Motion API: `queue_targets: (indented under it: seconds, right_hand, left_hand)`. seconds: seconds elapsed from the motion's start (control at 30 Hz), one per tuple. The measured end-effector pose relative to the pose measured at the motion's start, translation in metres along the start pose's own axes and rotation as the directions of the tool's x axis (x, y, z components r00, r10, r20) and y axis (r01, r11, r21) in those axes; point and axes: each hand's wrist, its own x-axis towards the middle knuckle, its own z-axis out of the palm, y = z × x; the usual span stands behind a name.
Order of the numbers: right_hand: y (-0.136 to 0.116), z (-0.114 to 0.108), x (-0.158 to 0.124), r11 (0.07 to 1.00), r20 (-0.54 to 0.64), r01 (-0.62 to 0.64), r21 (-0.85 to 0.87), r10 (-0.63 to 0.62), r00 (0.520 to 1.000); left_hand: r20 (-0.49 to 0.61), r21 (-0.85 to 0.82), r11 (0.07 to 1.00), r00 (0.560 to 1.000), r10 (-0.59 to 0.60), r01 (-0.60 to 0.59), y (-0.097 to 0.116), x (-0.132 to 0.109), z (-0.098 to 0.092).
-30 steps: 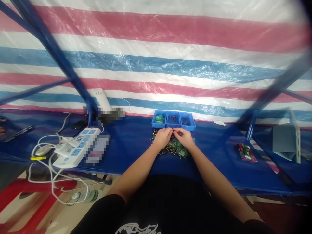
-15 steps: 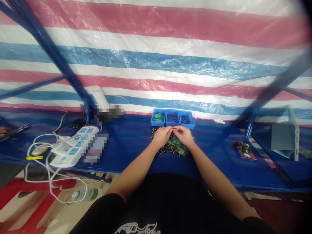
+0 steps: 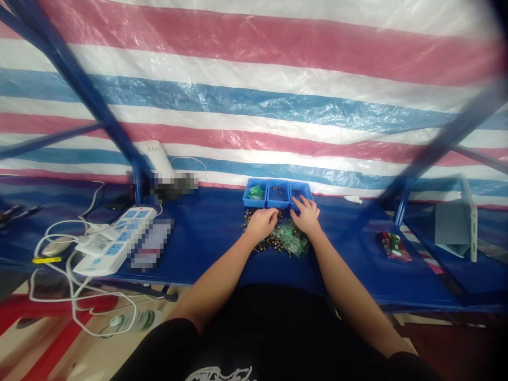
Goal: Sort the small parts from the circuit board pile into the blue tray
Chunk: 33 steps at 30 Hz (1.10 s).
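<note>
A pile of small parts [image 3: 291, 239], green clear pieces mixed with dark and brassy ones, lies on the blue table. Over its left side my left hand [image 3: 262, 222] is closed, thumb and fingertips pinched together; what they hold is too small to make out. My right hand [image 3: 306, 216] has its fingers spread at the front edge of the right blue bin [image 3: 300, 187], partly covering it. The middle blue bin [image 3: 278, 203] has a few small brownish parts in it. Green pieces [image 3: 256, 192] fill part of the left blue bin [image 3: 254, 203].
A white power strip [image 3: 115, 244] with tangled white cables stands on the left. On the right are a small red box [image 3: 395, 247] and a grey-blue panel-like object [image 3: 452, 230]. Blue metal posts [image 3: 89, 100] frame both sides, with a striped plastic sheet [image 3: 254, 116] behind.
My right hand has parted from my left, moving right and forward to the right bin, and its fingers have spread. My left hand stays pinched over the pile. The view has shifted slightly.
</note>
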Motion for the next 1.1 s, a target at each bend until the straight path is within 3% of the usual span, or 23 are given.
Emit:
queue_targets:
  seconds: [0.17,0.3,0.43,0.67,0.83,1.1]
  right_hand:
    - [-0.008,-0.010,0.001,0.996,-0.137,0.027,0.083,-0.015,0.990]
    - [-0.010,-0.010,0.001,0.946,0.106,0.184,0.266,-0.218,0.970]
    - [-0.012,-0.003,-0.001,0.934,0.247,0.245,0.258,-0.309,0.918]
    - [-0.016,-0.002,-0.002,0.941,0.243,0.222,0.254,-0.284,0.928]
    - [-0.022,-0.003,-0.006,0.896,0.154,0.098,0.434,-0.181,0.971]
    - [-0.029,-0.004,-0.008,0.811,0.150,0.021,0.585,-0.134,0.980]
  left_hand:
    - [0.015,0.005,1.000,1.000,-0.006,0.006,-0.001,0.000,0.000]
    - [0.028,0.010,1.000,1.000,-0.008,0.007,-0.001,-0.001,0.000]
    - [0.041,0.010,1.000,0.999,0.001,-0.001,-0.001,0.000,0.002]
    - [0.076,0.001,1.000,0.997,0.000,0.000,0.000,0.000,0.002]
    - [0.057,-0.029,0.999,0.998,-0.034,0.036,0.000,0.000,0.000]
    - [0.054,-0.025,0.999,0.998,-0.031,0.033,-0.001,0.002,0.001]
